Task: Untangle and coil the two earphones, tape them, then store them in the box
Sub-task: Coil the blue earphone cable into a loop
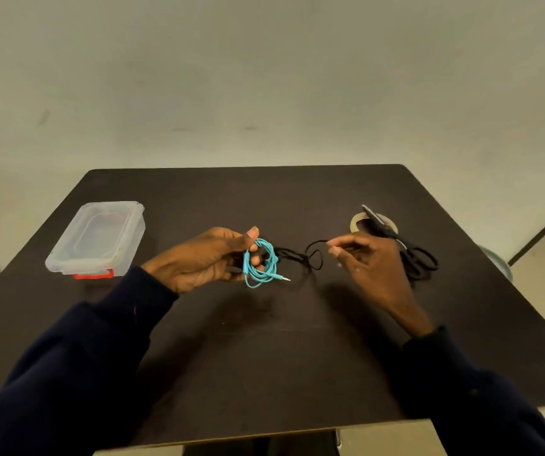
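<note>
My left hand (205, 258) holds a coiled turquoise earphone (261, 263) above the middle of the dark table (264, 357), thumb on top of the coil; its jack plug sticks out to the right. A black earphone cable (313, 256) runs from that coil in loose loops to my right hand (369, 264), which pinches it between thumb and fingertips. The clear plastic box (98, 238) with a red latch and its lid on sits at the left. A roll of tape (360, 222) lies behind my right hand.
Black scissors (406, 248) lie across the tape roll, handles toward the right edge. A round grey object (498, 261) shows past the table's right side. A wall stands just behind the table.
</note>
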